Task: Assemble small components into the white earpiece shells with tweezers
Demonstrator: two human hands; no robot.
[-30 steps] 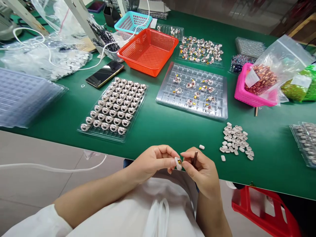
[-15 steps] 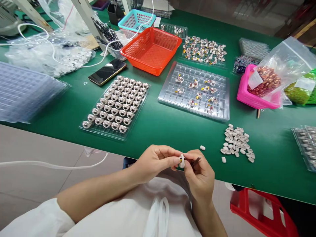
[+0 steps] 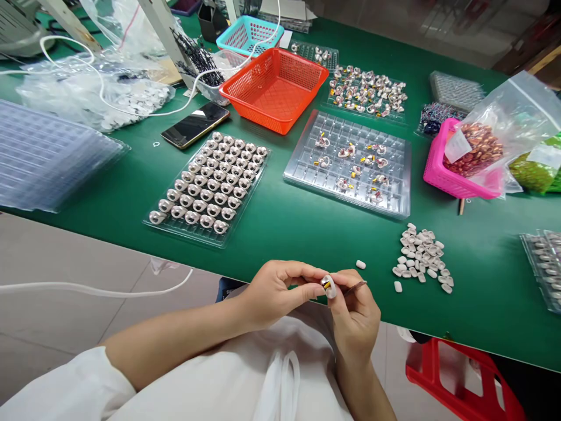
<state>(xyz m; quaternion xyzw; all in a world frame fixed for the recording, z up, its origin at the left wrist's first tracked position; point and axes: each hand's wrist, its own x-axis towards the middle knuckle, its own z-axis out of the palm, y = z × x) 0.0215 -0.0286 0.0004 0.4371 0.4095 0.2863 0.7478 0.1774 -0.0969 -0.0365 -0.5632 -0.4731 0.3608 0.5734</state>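
My left hand [image 3: 280,292] pinches a small white rounded housing [image 3: 331,287] between thumb and forefinger, above the table's front edge. A yellow piece shows inside its opening. My right hand [image 3: 357,318] is closed on the other side of the same housing, and a thin dark brown strip-like tool [image 3: 357,287] sticks out from its fingers; its tip is hidden. Just beyond my right hand lies a single white cap [image 3: 360,264]. Farther right is a loose pile of white caps [image 3: 418,255], some showing their hollow side.
Ahead are a clear tray [image 3: 188,235] with rows of pearly housings and a stack of clear trays [image 3: 298,169] holding wired parts. Behind stand a red basket [image 3: 274,93] and a phone [image 3: 195,126]. A pink basket [image 3: 460,184] is at the right, a red stool [image 3: 464,380] below.
The white housing has turned so its opening and the yellow piece show more. The brown tool now points more to the right. The view has shifted slightly.
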